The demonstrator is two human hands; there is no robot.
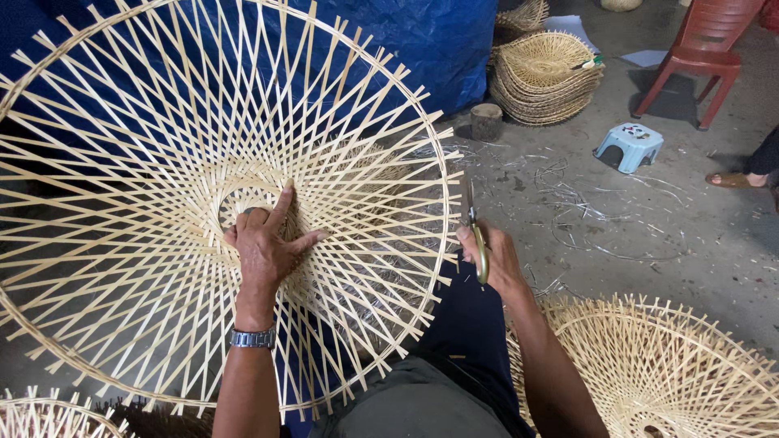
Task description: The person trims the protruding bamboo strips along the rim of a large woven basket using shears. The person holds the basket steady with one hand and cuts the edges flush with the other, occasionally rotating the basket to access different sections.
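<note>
A large round bamboo lattice frame [146,122], woven from thin pale strips, fills the left of the view and stands tilted toward me. My left hand [266,247] rests inside it near the small centre ring, fingers spread against the strips, a metal watch on the wrist. My right hand [495,258] is at the frame's right rim, closed around yellow-handled scissors [476,231] whose blades point up beside the protruding strip ends.
A second woven bamboo frame [673,373] lies at lower right, another's edge at lower left [40,414]. A stack of finished frames [544,77], a wood stump [486,120], a small blue stool [630,146], a red plastic chair [704,49], a blue tarp [422,40] and another person's sandalled foot [734,179] are beyond.
</note>
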